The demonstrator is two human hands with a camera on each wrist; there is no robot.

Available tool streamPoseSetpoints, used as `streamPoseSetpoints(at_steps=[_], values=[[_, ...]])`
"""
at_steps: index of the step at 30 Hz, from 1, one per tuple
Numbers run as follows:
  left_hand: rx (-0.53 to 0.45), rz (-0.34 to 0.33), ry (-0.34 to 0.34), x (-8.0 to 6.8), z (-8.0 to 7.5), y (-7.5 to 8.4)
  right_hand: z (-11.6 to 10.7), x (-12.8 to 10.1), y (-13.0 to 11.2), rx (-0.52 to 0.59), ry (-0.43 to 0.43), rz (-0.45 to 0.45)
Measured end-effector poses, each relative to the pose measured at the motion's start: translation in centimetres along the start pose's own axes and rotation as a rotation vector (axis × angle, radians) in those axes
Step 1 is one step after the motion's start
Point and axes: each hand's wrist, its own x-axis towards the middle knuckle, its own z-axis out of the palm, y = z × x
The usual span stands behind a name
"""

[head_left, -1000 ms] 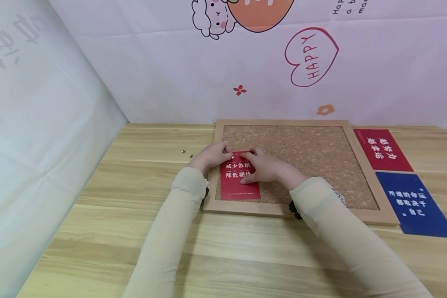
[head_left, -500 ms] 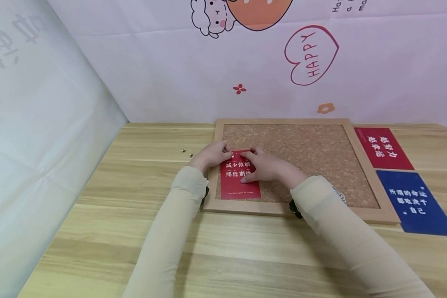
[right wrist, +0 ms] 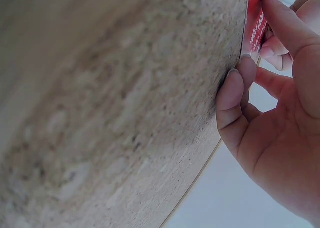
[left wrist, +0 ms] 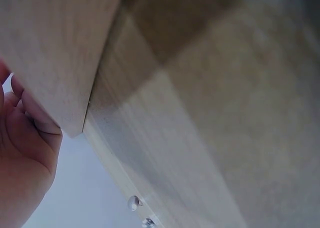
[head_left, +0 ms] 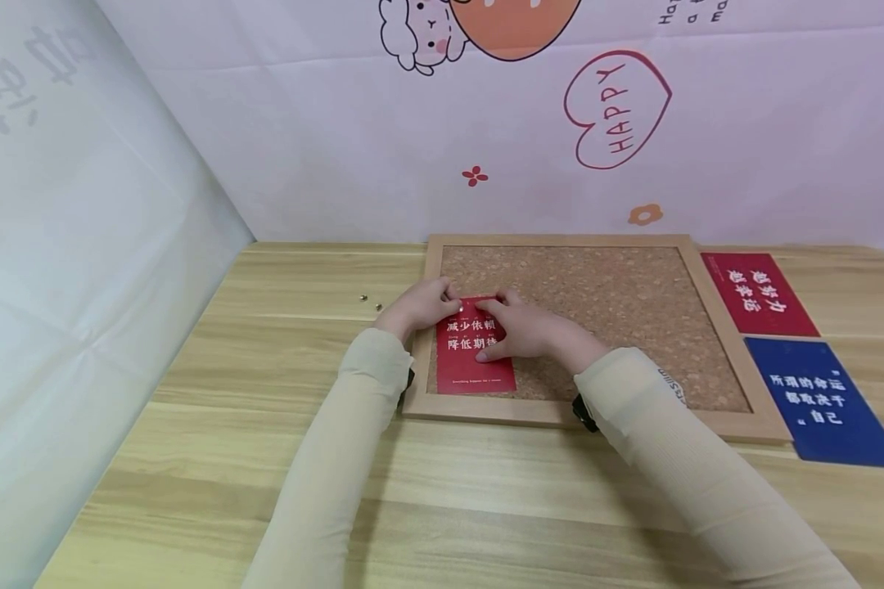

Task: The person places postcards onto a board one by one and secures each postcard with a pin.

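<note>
A red card (head_left: 475,372) with white characters lies on the left part of a cork board (head_left: 604,311) in a wooden frame (head_left: 560,413). My left hand (head_left: 442,299) reaches over the frame's left side, and its curled fingertips pinch a small silver pushpin (head_left: 460,309) at the card's top left corner. My right hand (head_left: 501,329) rests on the card, forefinger along its top edge and thumb on its middle. In the right wrist view the thumb (right wrist: 287,23) presses the red card (right wrist: 254,25) while the other fingers touch the cork (right wrist: 125,113).
Two loose silver pins (head_left: 370,303) lie on the wooden table left of the board, also visible as pins (left wrist: 134,203) in the left wrist view. A second red card (head_left: 759,294) and a blue card (head_left: 818,401) lie right of the frame. A patterned backdrop rises behind.
</note>
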Motion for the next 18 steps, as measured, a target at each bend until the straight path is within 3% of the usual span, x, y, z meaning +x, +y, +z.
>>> streamPoseSetpoints(at_steps=[18], values=[[0.009,-0.004,-0.003,0.01,0.01,0.03,-0.04,-0.10,-0.09,0.000,-0.003,-0.003]])
